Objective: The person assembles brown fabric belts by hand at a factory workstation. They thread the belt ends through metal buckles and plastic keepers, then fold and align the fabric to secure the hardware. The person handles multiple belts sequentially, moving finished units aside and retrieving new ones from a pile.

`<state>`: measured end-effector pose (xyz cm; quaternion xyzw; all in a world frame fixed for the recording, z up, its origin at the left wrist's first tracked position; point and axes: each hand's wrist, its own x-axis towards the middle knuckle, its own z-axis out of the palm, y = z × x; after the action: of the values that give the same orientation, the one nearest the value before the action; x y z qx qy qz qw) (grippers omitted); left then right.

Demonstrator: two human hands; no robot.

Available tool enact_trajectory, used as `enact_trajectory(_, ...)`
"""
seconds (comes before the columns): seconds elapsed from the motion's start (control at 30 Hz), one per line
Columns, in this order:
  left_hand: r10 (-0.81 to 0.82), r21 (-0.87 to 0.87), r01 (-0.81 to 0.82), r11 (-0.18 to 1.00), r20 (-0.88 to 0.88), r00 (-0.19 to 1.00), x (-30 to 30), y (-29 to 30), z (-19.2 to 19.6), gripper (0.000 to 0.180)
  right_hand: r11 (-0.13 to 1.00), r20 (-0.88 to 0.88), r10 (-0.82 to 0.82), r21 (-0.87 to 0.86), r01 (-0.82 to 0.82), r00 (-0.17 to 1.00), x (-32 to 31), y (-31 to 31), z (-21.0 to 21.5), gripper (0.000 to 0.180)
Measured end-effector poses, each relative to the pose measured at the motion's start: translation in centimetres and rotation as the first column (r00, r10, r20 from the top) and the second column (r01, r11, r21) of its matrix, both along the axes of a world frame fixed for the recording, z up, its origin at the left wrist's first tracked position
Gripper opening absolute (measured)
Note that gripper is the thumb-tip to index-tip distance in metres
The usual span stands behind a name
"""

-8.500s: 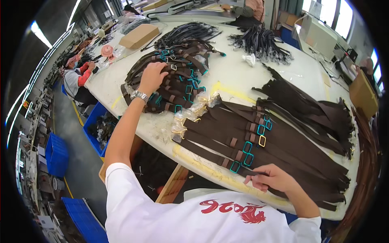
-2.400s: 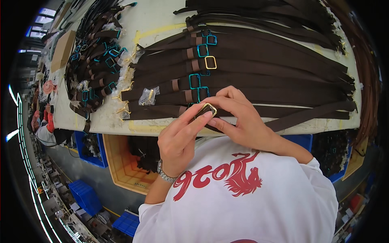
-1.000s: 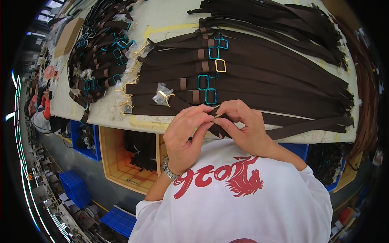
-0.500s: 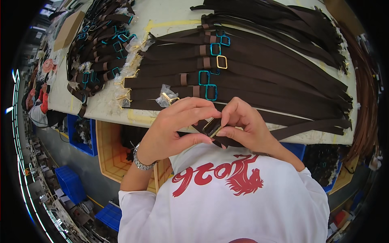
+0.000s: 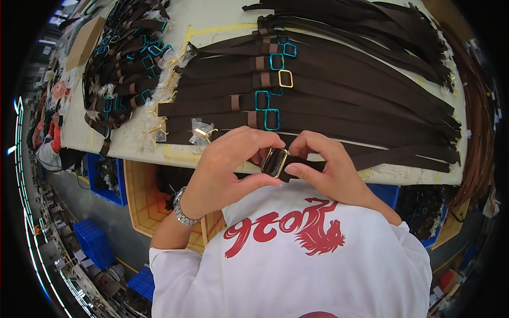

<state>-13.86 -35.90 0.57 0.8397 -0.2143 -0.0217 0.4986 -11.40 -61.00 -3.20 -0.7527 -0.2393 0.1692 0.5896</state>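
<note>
Just beyond my chest, at the table's near edge, both hands are on a gold rectangular buckle [image 5: 281,165] with dark brown strap running through it. My left hand [image 5: 220,167] pinches the buckle's left side between thumb and fingertips. On the other side, my right hand [image 5: 331,168] has its thumb and curled fingers closed on the strap beside the frame. Its fingertips partly cover the webbing. Past my hands lies a row of dark brown straps [image 5: 360,114], some with blue-filmed buckles [image 5: 272,120] and one with a bare gold buckle [image 5: 285,79].
A small plastic-wrapped gold part [image 5: 201,131] rests left of my hands. Farther left is a heap of buckled straps [image 5: 119,79] beside a cardboard box [image 5: 86,42]. Below the table edge stand a wooden crate [image 5: 139,212] and blue bins [image 5: 91,241]. Another person [image 5: 50,153] is at far left.
The buckle has turned so its open frame now faces up toward me, where before it was tilted edge-on. My right thumb and fingers have shifted slightly apart from its frame.
</note>
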Motion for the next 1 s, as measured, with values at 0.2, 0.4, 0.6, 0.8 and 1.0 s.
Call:
enact_trajectory(0.2, 0.014, 0.028, -0.016, 0.999, 0.057, 0.998, -0.2, -0.7, -0.2, 0.059, 0.994, 0.04, -0.106, 0.018, 0.106, 0.994, -0.5, 0.0, 0.7, 0.027)
enact_trajectory(0.4, -0.001, 0.009, 0.001, 1.0, 0.003, 1.0, -1.0, -1.1, -0.2, 0.058, 0.985, -0.674, 0.156, 0.165, -0.059, 0.722, -0.2, -0.9, 2.3, 0.021)
enact_trajectory(0.6, -0.03, -0.022, 0.027, 0.999, -0.173, 0.984, -1.6, -1.6, -1.4, 0.057, 0.974, -0.758, 0.189, 0.227, -0.02, 0.625, -1.1, -1.2, 0.7, 0.022)
enact_trajectory(0.8, 0.001, 0.002, -0.001, 1.0, -0.176, 0.984, -1.7, -1.5, -1.3, 0.056, 0.965, -0.767, 0.254, 0.243, -0.1, 0.59, -1.1, -1.4, 0.7, 0.027)
enact_trajectory(1.0, -0.062, -0.095, 0.038, 0.995, -0.267, 0.962, -1.8, -1.9, -2.2, 0.055, 0.959, -0.773, 0.281, 0.249, -0.136, 0.568, -1.5, -1.4, -0.3, 0.028)
